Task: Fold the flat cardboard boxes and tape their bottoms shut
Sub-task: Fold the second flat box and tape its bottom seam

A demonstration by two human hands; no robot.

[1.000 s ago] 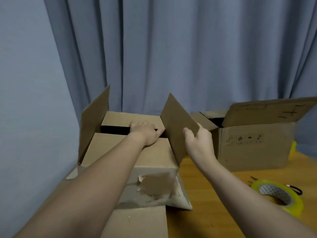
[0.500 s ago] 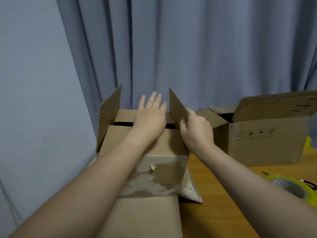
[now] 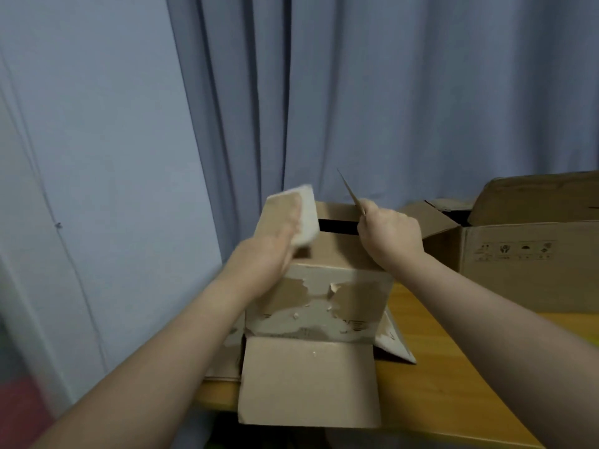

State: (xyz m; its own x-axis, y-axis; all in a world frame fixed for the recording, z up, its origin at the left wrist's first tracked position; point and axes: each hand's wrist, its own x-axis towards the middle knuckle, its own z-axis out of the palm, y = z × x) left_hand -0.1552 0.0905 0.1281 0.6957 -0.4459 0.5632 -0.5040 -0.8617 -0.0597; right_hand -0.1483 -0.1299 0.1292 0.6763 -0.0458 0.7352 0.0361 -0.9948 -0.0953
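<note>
Fingers of right hand [image 3: 390,238] curled tight, pinched right flap [image 3: 351,194]; left hand [image 3: 269,254] gripped left flap [image 3: 285,215], blurred.

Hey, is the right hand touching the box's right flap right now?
Touching. The head view shows the right hand pinching the right flap near its base.

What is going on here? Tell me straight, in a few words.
A person is closing the top of a cardboard box on a wooden table. The left hand, blurred, holds the left flap tipped inward; the right hand has a grip on the right flap, raised. The inner flaps lie down with a dark gap between them, untaped. A second box sits open at the right.
</note>
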